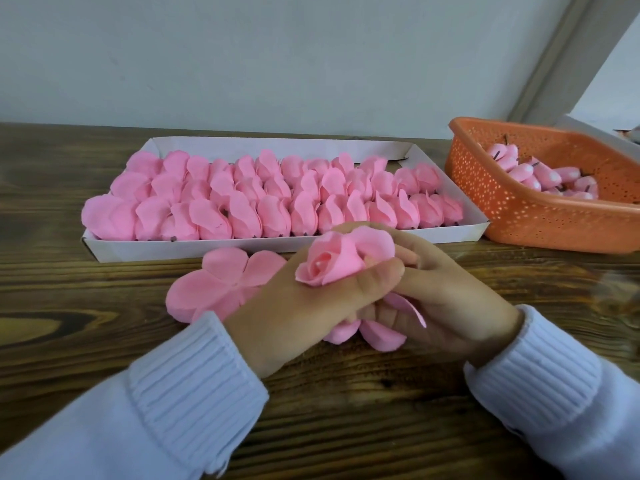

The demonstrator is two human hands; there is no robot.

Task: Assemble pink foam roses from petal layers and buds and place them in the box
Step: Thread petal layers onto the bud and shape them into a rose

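Place: we read this as a small handcraft worktable, perhaps in a home.
Surface: dark wooden table (104,341) against a plain pale wall (277,57).
Supplies: white box (180,247) of roses, orange basket (519,216) of buds.

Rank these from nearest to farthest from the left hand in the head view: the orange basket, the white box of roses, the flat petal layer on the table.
From the left hand:
1. Flat petal layer, on the table just left of the hand, partly behind it.
2. White box, straight beyond the hands, filled with roses.
3. Orange basket, far right, holding buds.
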